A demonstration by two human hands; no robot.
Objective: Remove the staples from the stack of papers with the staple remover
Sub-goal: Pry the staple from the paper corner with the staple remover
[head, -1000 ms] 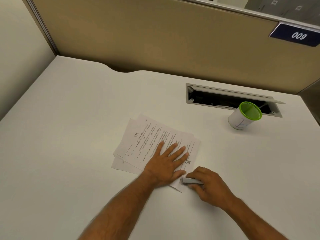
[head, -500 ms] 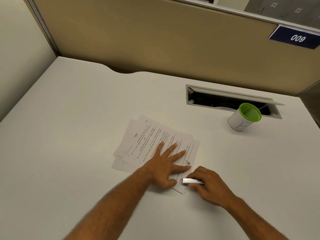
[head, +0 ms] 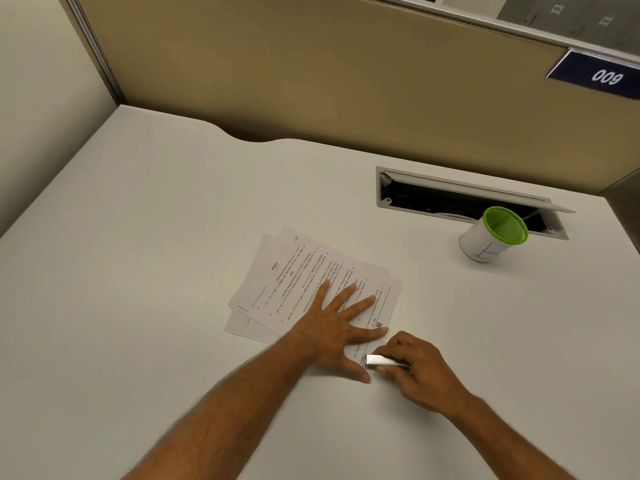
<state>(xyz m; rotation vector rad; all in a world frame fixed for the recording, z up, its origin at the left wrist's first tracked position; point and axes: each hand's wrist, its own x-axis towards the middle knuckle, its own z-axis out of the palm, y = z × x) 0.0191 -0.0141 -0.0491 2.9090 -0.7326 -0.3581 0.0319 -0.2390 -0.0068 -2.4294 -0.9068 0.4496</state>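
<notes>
A stack of printed white papers [head: 294, 278] lies fanned out on the white desk, turned at an angle. My left hand [head: 337, 329] presses flat on its near right part, fingers spread. My right hand [head: 412, 370] is closed around a small silver staple remover [head: 379, 360], whose tip touches the near corner of the papers, between my left thumb and index finger. The staple itself is too small to make out.
A white cup with a green rim [head: 493, 235] stands at the back right, beside an open cable tray slot [head: 450, 199] in the desk [head: 138, 271]. A tan partition wall [head: 311, 81] closes the back; a blue sign reads 009.
My left thumb has spread apart from the fingers and slid toward me past the paper corner. My right hand with the staple remover stays at that corner, barely shifted.
</notes>
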